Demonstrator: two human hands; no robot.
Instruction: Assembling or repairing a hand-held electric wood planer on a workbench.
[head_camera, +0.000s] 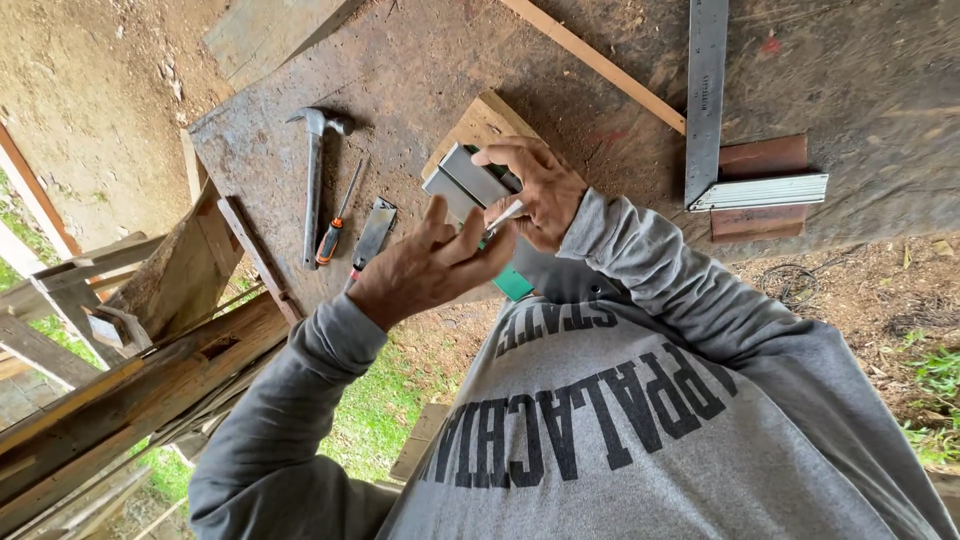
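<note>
Two hands on grey metal block (468, 183): right hand (535, 190) grips, left hand (430, 265) open. Rigid, heavy, slick; hold edges. Hammer (315, 180) well apart.

Sitting on the bench: one hammer (316, 170), one screwdriver (337, 222), one chisel (372, 234), one steel square (712, 120), two hands showing.
</note>
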